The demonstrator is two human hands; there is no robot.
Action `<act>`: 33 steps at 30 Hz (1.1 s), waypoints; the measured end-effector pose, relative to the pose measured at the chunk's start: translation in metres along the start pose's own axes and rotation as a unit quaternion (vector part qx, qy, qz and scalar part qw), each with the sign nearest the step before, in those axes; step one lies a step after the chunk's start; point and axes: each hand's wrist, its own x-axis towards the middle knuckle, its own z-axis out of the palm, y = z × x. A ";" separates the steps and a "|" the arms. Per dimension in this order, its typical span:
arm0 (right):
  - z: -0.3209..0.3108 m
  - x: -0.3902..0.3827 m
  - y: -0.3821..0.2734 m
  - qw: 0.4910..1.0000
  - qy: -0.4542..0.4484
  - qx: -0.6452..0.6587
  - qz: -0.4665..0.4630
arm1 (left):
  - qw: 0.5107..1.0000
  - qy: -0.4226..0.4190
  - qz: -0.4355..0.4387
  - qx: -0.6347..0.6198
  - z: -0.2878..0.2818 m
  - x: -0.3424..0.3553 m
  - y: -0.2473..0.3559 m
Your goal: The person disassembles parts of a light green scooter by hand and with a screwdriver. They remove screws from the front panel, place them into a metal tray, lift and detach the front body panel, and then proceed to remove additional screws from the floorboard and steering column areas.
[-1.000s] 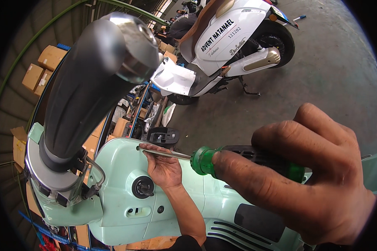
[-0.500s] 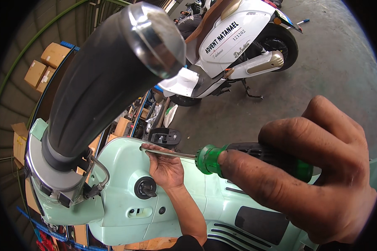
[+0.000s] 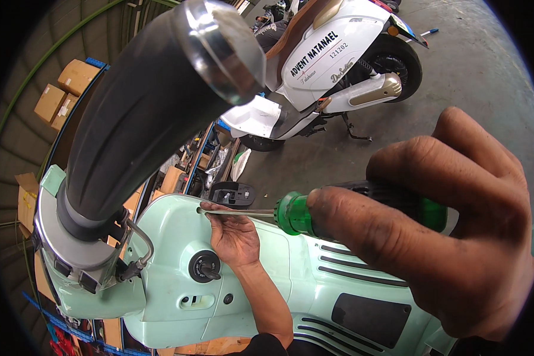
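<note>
A screwdriver (image 3: 293, 213) with a green and black handle lies across the middle, its metal shaft pointing left. My right hand (image 3: 451, 231) is closed round the handle, close to the camera, thumb and fingers on opposite sides. The shaft's tip meets the upper edge of a mint-green scooter's front panel (image 3: 166, 237), at a small hole. My left hand (image 3: 237, 237), palm showing, has its fingers and thumb closed about the shaft near that tip. The fingertips are partly hidden by the shaft.
The scooter's black handlebar grip (image 3: 136, 113) looms at upper left. An ignition switch with a key (image 3: 206, 267) sits below my left hand. A black part (image 3: 231, 194) lies on the floor past the panel. Beyond stand a white scooter (image 3: 332, 59) and shelves with cardboard boxes (image 3: 77, 77).
My right hand has turned on the screwdriver handle, its upper fingers a little higher. The handle has shifted slightly up and the shaft lies more level. My left hand stays in place.
</note>
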 end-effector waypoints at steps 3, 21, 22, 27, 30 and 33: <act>0.006 -0.003 0.003 1.000 0.009 0.001 -0.001 | 1.000 0.001 0.003 0.009 -0.002 -0.001 0.000; 0.010 -0.004 0.013 1.000 0.021 -0.008 -0.014 | 0.999 -0.039 -0.015 -0.007 -0.001 0.003 -0.006; 0.011 -0.004 0.013 1.000 0.021 -0.008 -0.014 | 0.999 -0.040 -0.014 -0.008 -0.003 0.002 -0.004; 0.013 -0.005 0.009 1.000 0.019 -0.011 -0.016 | 1.000 -0.006 -0.014 0.009 -0.005 -0.002 -0.001; 0.005 -0.006 0.007 0.999 0.021 -0.021 -0.018 | 1.000 0.013 0.008 -0.020 -0.004 0.000 -0.006; 0.006 -0.006 0.007 0.999 0.020 -0.020 -0.019 | 1.000 0.003 0.002 -0.001 -0.005 -0.001 -0.004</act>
